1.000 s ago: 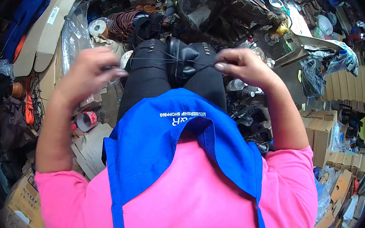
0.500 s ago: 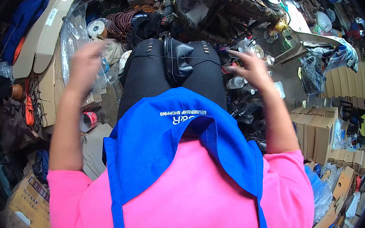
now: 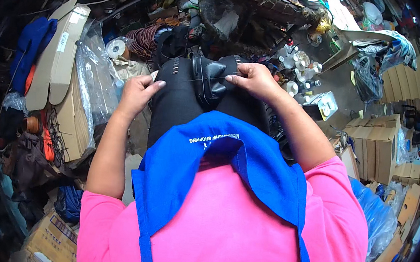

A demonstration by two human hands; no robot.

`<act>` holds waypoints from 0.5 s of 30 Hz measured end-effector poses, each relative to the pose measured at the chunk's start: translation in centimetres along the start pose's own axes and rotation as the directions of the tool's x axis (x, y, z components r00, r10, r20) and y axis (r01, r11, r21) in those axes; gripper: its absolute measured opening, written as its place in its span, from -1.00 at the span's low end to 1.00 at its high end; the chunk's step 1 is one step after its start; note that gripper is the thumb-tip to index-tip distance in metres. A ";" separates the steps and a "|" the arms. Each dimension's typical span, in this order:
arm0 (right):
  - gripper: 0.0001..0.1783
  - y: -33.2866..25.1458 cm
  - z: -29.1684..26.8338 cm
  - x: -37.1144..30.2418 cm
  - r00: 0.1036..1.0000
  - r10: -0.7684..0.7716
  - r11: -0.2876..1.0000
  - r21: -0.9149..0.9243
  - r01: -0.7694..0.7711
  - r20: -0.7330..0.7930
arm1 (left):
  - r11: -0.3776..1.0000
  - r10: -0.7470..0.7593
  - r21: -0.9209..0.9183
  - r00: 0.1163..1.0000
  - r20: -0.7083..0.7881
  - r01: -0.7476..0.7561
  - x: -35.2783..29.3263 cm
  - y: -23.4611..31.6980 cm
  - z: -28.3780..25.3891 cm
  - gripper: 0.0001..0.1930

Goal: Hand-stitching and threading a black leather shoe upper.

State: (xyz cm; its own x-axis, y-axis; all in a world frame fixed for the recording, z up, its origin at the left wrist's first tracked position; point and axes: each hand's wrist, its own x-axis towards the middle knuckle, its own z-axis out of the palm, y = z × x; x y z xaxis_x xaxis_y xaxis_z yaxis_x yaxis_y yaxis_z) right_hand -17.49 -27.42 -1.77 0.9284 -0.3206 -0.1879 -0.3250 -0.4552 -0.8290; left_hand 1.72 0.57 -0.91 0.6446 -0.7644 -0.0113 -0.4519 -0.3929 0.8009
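Note:
A black leather shoe (image 3: pixel 209 83) is wedged between my thighs, its sole edge toward the left. A thin pale thread (image 3: pixel 200 79) crosses it and runs to my right hand (image 3: pixel 255 81), which pinches it between thumb and forefinger just right of the shoe. Beside my left thigh, my left hand (image 3: pixel 140 93) is closed with the thumb pressed on the curled fingers. What it grips, if anything, is too small to make out. A blue apron (image 3: pixel 182 153) covers my lap and chest.
White bottles (image 3: pixel 302 61) and a metal can (image 3: pixel 325 105) stand on the floor at the right. Cardboard sheets (image 3: pixel 54 70), plastic film (image 3: pixel 93 79) and a spool (image 3: pixel 117 48) lie at the left. Cardboard boxes (image 3: pixel 372 151) are stacked at the far right.
Both hands have come inward from wide apart. My right hand has moved left and closed on the thread by the shoe; my left hand has moved right and down to my thigh.

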 end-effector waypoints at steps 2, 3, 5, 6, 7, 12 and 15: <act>-0.61 0.0 -0.3 -0.1 1.000 -0.016 1.000 -0.009 0.016 0.004 | 1.000 -0.005 -0.017 1.000 0.003 0.005 0.3 -1.5 -0.3 -0.58; -0.62 -1.4 -0.8 -0.3 1.000 -0.011 0.994 -0.105 0.013 0.023 | 0.999 -0.013 -0.035 1.000 -0.001 0.013 0.3 -2.4 -0.5 -0.59; -0.64 -2.0 -1.1 -0.3 1.000 -0.003 0.982 -0.188 0.006 0.015 | 0.999 -0.005 0.034 1.000 0.024 0.004 0.8 -4.4 -0.1 -0.62; -0.69 -1.7 -1.1 -0.3 0.998 0.011 0.999 -0.043 -0.008 0.055 | 0.994 -0.044 -0.097 0.999 0.022 0.046 0.7 -4.9 0.0 -0.64; -0.74 -1.5 -1.2 -0.4 0.995 0.015 0.994 0.103 -0.025 0.096 | 0.970 -0.084 -0.226 0.996 0.027 0.088 0.6 -5.5 -0.2 -0.66; -0.61 -0.4 -5.0 -1.7 0.964 -0.217 0.912 -0.384 0.144 -0.156 | 0.854 -0.210 -0.513 0.958 -0.193 0.084 1.6 -4.4 -1.6 -0.66; -0.66 -1.9 -3.1 -2.8 0.962 -0.258 0.939 -0.257 0.227 -0.094 | 0.995 0.057 -0.071 0.993 -0.099 -0.064 3.5 -0.8 -0.1 -0.54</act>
State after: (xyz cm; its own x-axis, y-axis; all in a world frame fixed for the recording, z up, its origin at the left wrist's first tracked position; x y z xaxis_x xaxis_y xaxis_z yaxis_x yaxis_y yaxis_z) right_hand -20.07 -28.27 1.98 0.9596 -0.2689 0.0829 -0.1407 -0.7136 -0.6863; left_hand 4.39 -1.70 -1.56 0.6761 -0.7308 0.0937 -0.4472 -0.3060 0.8404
